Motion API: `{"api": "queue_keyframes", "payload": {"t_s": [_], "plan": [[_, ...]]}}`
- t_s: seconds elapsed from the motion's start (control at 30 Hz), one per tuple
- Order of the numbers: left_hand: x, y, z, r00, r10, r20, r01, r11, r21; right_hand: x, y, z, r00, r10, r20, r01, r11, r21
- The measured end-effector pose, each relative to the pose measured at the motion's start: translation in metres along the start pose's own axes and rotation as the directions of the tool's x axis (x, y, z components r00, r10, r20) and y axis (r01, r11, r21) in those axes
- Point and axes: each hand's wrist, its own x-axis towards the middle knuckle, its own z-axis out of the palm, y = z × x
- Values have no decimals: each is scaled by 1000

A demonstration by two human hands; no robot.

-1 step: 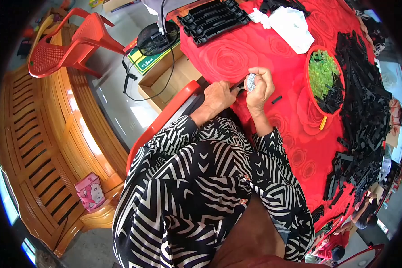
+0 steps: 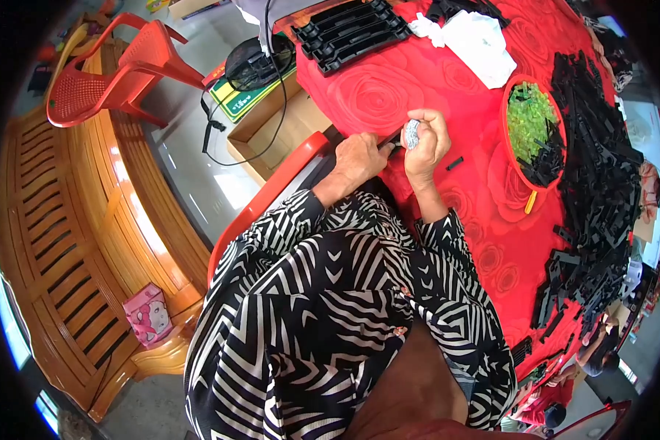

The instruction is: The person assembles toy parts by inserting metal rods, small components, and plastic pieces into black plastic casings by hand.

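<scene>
My left hand (image 2: 359, 158) is closed with thumb and fingers pinched on a thin dark piece (image 2: 394, 139), mostly hidden by the fingers. Close beside it, my right hand (image 2: 427, 144) is wrapped round a tool handle with a silvery, crinkled covering (image 2: 412, 135). The tool's far end points toward the left hand; whether it touches the dark piece I cannot tell. Both hands are at the edge of the red rose-patterned tablecloth (image 2: 484, 220). A short black plastic strip (image 2: 455, 163) lies just right of my right hand.
An orange-rimmed basket (image 2: 504, 136) holds green and black pieces. Black plastic parts (image 2: 598, 169) heap along the right. Black racks (image 2: 352, 35) and a white plastic bag (image 2: 480, 48) lie at the back. Left are a red chair (image 2: 117, 70), a wooden bench (image 2: 73, 213) and a fan (image 2: 257, 62).
</scene>
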Motion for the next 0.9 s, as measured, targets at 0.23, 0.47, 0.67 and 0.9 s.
{"api": "queue_keyframes", "payload": {"t_s": [0.23,0.47,0.67,0.9], "plan": [[3,-15,-12,978,69,197,-41,989,-143,14,-6,2,995,92,26,-94,985,147],[-5,-14,-8,979,70,189,-23,970,-242,1,-11,2,992,121,22,-122,951,285],[-2,-8,-6,975,-6,221,70,956,-284,-4,-9,2,996,89,11,-90,983,161],[-2,-14,-9,974,-56,218,122,944,-307,-3,-7,8,991,130,30,-132,988,85]]}}
